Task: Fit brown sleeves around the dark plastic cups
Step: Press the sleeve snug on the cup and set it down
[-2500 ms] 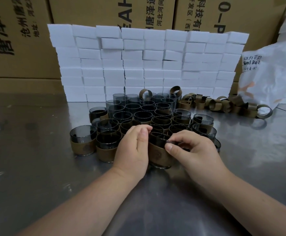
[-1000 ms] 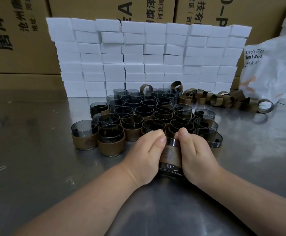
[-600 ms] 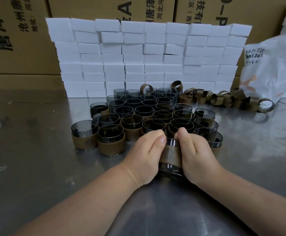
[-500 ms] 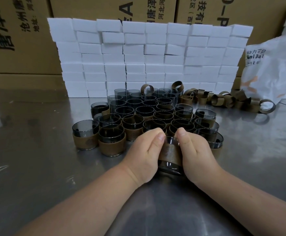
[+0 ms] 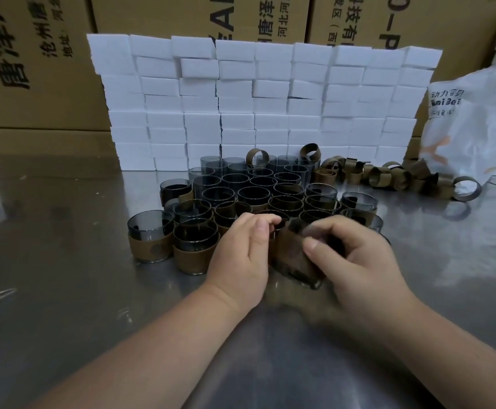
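Left hand [image 5: 242, 255] and right hand [image 5: 355, 258] grip a blurred, seemingly tilted sleeved cup [image 5: 292, 255] between them.

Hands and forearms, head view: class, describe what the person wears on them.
Nothing worn shows. The left hand and right hand are bare: no gloves, rings or watch. The forearms are uncovered, with no cuff in frame. Nails look short; the right hand is blurred.

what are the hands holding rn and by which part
One dark cup, tilted, wearing a brown sleeve. The left hand holds its left side, the right hand its right side, thumb on the sleeve.
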